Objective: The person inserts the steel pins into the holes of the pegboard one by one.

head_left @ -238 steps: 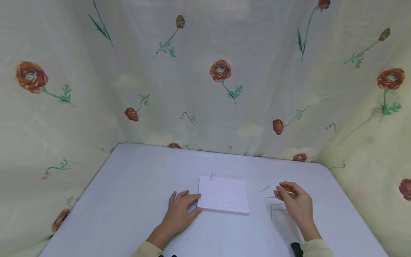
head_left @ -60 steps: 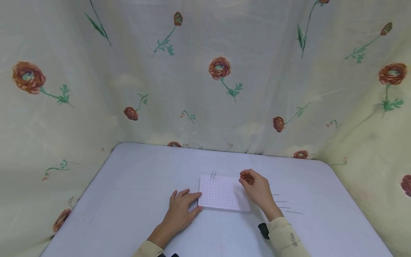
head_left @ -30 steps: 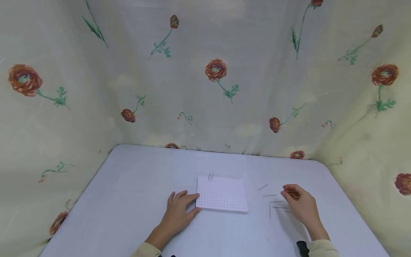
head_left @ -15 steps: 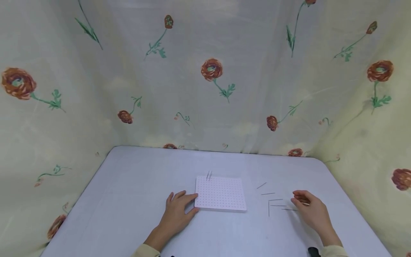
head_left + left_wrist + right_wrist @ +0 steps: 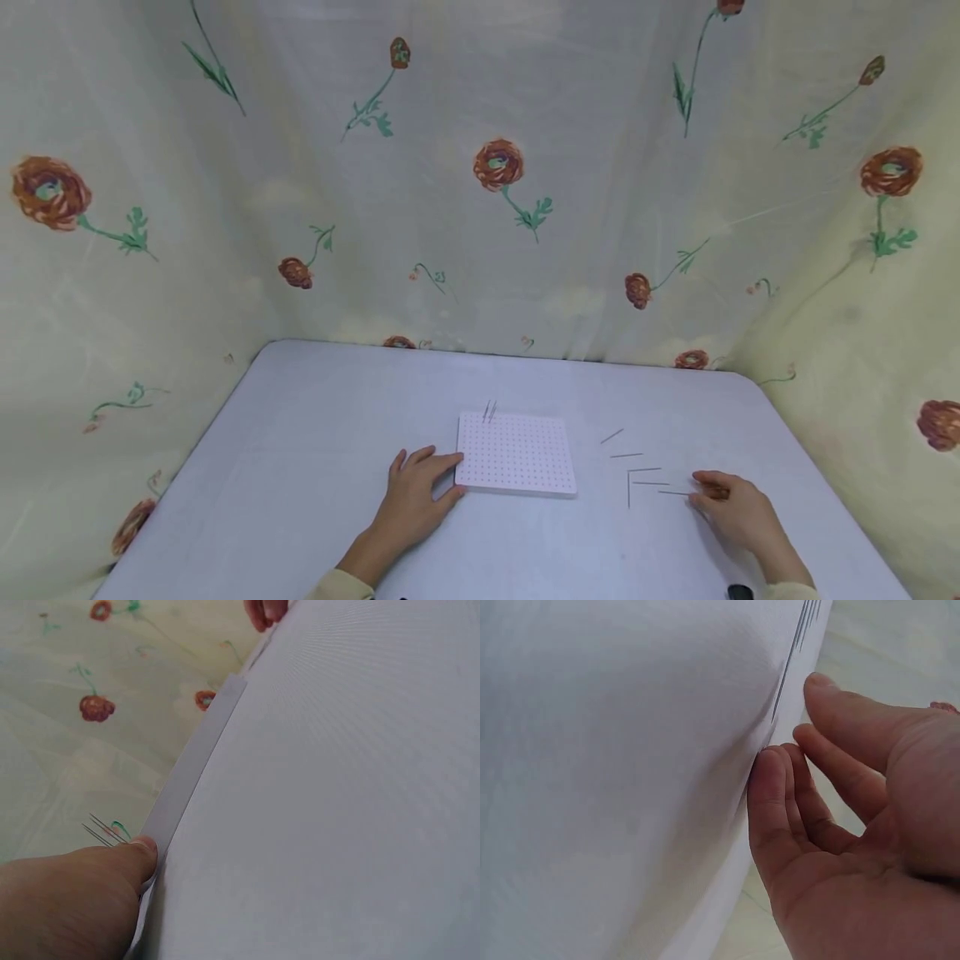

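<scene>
In the head view, a white pegboard [image 5: 516, 452] with rows of small holes lies mid-table. A few thin dark pins [image 5: 489, 411] stand up from its back left part. My left hand [image 5: 412, 492] rests beside it, index fingertip at the left edge and thumb at the near left corner. The left wrist view shows the thumb [image 5: 139, 859] against the board's side [image 5: 195, 761]. My right hand [image 5: 738, 508] is low over the table, fingertips at the right end of a loose pin [image 5: 673, 492]. In the right wrist view, thumb and fingers [image 5: 769, 787] stand apart around that pin's end.
Several other loose pins lie between the board and my right hand: a slanted one [image 5: 612, 436], a flat one [image 5: 626, 455] and a lengthwise one [image 5: 628, 490] among them. A flowered curtain [image 5: 420, 192] encloses the white table [image 5: 315, 400] at the back and sides.
My right hand has gone from over the board's right side out to the loose pins, then further right and down to the table. My left hand has stayed at the board.
</scene>
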A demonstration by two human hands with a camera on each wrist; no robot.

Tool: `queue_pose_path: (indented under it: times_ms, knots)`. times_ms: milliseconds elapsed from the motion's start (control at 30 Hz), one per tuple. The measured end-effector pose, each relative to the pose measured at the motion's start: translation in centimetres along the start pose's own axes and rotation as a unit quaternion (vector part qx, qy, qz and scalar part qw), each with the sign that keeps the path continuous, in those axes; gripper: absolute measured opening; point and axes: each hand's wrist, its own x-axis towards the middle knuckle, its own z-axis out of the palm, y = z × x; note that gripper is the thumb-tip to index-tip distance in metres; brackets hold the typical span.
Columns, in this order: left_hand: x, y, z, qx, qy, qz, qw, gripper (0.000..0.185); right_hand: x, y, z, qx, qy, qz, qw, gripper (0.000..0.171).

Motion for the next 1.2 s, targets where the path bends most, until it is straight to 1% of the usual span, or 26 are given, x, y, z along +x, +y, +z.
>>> queue_pose_path:
  times_ms: [67, 267, 500, 633, 767, 933, 1033, 1200]
  knots:
    - [0.0, 0.1, 0.0, 0.0, -0.001, 0.0, 1.0, 0.047, 0.0, 0.1, 0.0, 0.0, -0.002, 0.002, 1.0, 0.05]
    - [0.1, 0.1, 0.0, 0.004, 0.0, -0.001, 1.0, 0.047, 0.1, 0.3, 0.2, 0.004, -0.004, 0.013, 1.0, 0.048]
    - [0.1, 0.0, 0.0, 0.006, 0.003, -0.001, 1.0, 0.046, 0.4, 0.4, 0.6, -0.005, 0.014, 0.018, 1.0, 0.044]
    - [0.1, 0.0, 0.0, 0.007, 0.0, -0.002, 1.0, 0.047, 0.4, 0.4, 0.6, -0.004, 0.015, 0.038, 0.999, 0.044]
    - [0.0, 0.0, 0.0, 0.006, -0.004, -0.003, 1.0, 0.047, 0.3, 0.2, 0.6, -0.001, 0.004, 0.055, 0.998, 0.043]
    - [0.1, -0.1, 0.0, 0.006, 0.002, 0.002, 1.0, 0.047, 0.1, -0.2, 0.3, -0.01, 0.008, 0.044, 0.999, 0.035]
    - [0.2, -0.1, 0.0, 0.008, 0.001, 0.002, 1.0, 0.047, -0.1, -0.6, 0.1, -0.013, 0.008, 0.045, 0.999, 0.029]
    - [0.1, 0.0, 0.1, 0.005, -0.006, -0.009, 0.9999, 0.047, -0.2, -0.6, 0.1, -0.015, 0.003, 0.045, 0.999, 0.02]
